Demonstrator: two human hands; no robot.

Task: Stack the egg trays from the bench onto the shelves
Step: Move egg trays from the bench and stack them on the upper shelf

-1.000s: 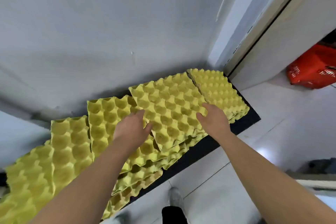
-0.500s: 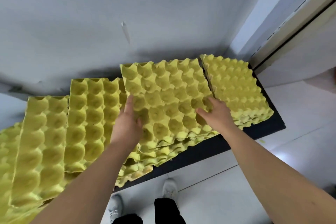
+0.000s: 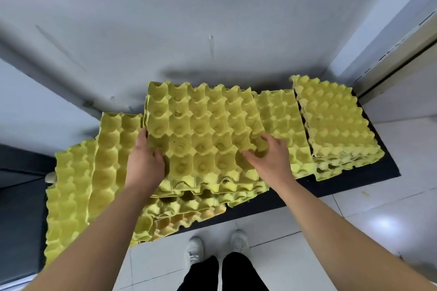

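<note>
A dark table against a grey wall carries overlapping egg trays. The left hand and right hand curl their fingers round opposite edges of the top tray, mid-table. This is likely the pick-up; next, lift it level.

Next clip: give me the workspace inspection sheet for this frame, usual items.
Surface: black bench, mostly covered by trays.
Job's things: yellow egg trays in overlapping stacks; top tray mid-bench; separate right stack; shelves not in view.
Clutter: small yellow scrap on the tiled floor.
Grippers: left hand grips the top tray's left edge; right hand grips its right edge.
Cables: nothing seen.
Surroundings: grey wall; person's white shoes.
</note>
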